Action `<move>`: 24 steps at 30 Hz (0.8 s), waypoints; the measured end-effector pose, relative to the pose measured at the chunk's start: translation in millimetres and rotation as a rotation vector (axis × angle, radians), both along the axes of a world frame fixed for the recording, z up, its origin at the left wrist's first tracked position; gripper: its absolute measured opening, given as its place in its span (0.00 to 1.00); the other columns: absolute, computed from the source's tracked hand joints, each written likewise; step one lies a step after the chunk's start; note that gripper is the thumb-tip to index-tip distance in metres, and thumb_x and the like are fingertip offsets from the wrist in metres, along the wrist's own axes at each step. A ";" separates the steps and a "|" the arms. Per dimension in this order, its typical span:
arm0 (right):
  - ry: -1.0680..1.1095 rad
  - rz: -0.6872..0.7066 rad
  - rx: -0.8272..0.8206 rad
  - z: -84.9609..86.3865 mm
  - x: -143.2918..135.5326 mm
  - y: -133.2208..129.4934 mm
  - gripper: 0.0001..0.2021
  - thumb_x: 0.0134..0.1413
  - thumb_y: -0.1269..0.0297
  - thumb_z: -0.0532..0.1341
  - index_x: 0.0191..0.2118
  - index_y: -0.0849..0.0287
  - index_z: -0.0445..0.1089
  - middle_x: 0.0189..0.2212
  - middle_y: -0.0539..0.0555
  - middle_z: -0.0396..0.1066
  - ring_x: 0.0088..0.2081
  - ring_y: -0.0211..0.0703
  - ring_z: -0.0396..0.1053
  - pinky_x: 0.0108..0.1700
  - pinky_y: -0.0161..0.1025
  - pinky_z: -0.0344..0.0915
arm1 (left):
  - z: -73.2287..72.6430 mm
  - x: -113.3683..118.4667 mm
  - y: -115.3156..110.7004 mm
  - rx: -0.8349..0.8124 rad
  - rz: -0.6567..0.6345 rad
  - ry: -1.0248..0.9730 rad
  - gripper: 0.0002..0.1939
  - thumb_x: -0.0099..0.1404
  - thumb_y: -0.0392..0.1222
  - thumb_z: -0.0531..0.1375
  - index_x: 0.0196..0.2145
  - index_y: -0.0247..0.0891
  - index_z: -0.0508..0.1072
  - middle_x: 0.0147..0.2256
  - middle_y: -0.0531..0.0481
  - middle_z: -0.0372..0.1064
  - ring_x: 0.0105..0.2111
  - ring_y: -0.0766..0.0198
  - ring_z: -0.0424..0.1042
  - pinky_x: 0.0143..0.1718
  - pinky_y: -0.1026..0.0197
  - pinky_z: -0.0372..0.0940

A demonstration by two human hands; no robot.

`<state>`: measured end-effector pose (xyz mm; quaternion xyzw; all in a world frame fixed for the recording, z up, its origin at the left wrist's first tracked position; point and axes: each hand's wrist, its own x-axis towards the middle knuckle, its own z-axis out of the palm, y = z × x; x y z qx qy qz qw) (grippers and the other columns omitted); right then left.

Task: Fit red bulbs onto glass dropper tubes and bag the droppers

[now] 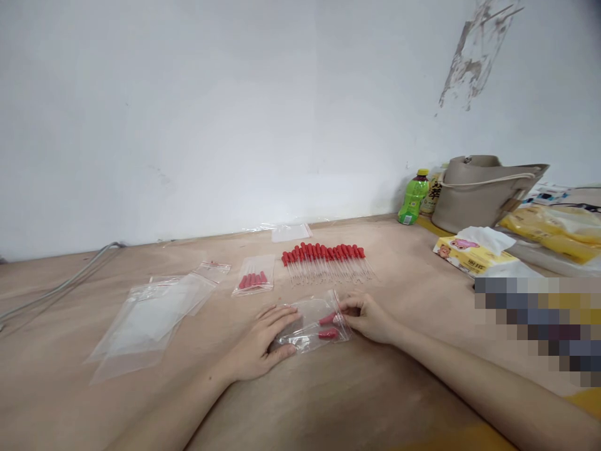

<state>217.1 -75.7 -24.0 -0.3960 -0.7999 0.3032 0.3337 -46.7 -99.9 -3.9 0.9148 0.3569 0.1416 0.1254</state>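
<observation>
A clear zip bag (pixel 305 341) lies flat in front of me with two red-bulbed droppers in it. My left hand (pixel 263 344) rests on the bag's left end, fingers stretched out and thumb apart. At the bag's right, zipped end, my right hand (pixel 366 316) pinches the bulb of the upper dropper (pixel 327 319). The lower dropper (pixel 327 334) lies beside it, its clear tube pointing left. Just beyond the bag is a row of droppers (pixel 323 252), red bulbs away from me and clear tubes toward me.
A zip bag with several red bulbs (pixel 253 280) lies behind my left hand. Flat clear bags (pixel 150 319) overlap at left, near a grey cable (pixel 70 282). Another bag (pixel 291 233) lies by the wall. At right are a green bottle (pixel 414 197), tissue box (pixel 469 254) and beige handbag (pixel 474 197).
</observation>
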 end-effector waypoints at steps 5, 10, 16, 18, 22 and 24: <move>-0.138 0.005 0.165 -0.1 0.9 3.8 0.11 0.51 0.62 0.55 0.23 0.56 0.72 0.24 0.51 0.67 0.30 0.38 0.61 0.33 0.35 0.56 | -1.6 -1.5 0.4 0.012 0.007 0.027 0.23 0.63 0.49 0.50 0.55 0.46 0.56 0.57 0.48 0.51 0.56 0.56 0.50 0.55 0.47 0.47; -0.087 -0.315 0.102 1.5 29.1 45.3 0.10 0.48 0.60 0.56 0.27 0.59 0.71 0.21 0.50 0.68 0.24 0.38 0.62 0.26 0.33 0.56 | -2.8 -1.7 2.5 0.011 -0.003 0.083 0.21 0.64 0.48 0.48 0.55 0.46 0.56 0.57 0.48 0.49 0.57 0.57 0.49 0.56 0.48 0.45; -0.357 -0.606 0.295 16.5 38.7 103.1 0.10 0.49 0.61 0.55 0.32 0.56 0.72 0.27 0.52 0.69 0.32 0.40 0.64 0.36 0.35 0.55 | -3.5 -1.8 4.3 0.011 -0.010 0.103 0.22 0.65 0.48 0.47 0.56 0.47 0.53 0.58 0.48 0.48 0.57 0.57 0.48 0.56 0.47 0.44; -0.378 -0.621 0.295 19.1 32.5 117.5 0.12 0.50 0.60 0.54 0.36 0.55 0.72 0.29 0.54 0.69 0.36 0.43 0.63 0.40 0.38 0.54 | -1.8 -2.0 3.7 -0.007 -0.008 0.096 0.22 0.65 0.48 0.47 0.56 0.48 0.53 0.58 0.49 0.47 0.57 0.57 0.47 0.56 0.47 0.44; -0.391 -0.639 0.268 18.7 20.8 137.9 0.13 0.48 0.56 0.56 0.38 0.54 0.72 0.32 0.56 0.68 0.40 0.47 0.61 0.43 0.42 0.52 | 2.0 -1.7 2.2 -0.043 0.005 0.082 0.20 0.67 0.46 0.44 0.56 0.49 0.54 0.58 0.51 0.48 0.57 0.59 0.47 0.56 0.47 0.44; -0.376 -0.639 0.240 17.5 18.0 144.3 0.12 0.46 0.57 0.57 0.35 0.55 0.73 0.33 0.56 0.67 0.40 0.46 0.62 0.43 0.42 0.52 | 2.3 -1.9 2.2 -0.055 0.013 0.081 0.19 0.67 0.45 0.43 0.55 0.50 0.54 0.58 0.52 0.48 0.58 0.60 0.47 0.56 0.48 0.44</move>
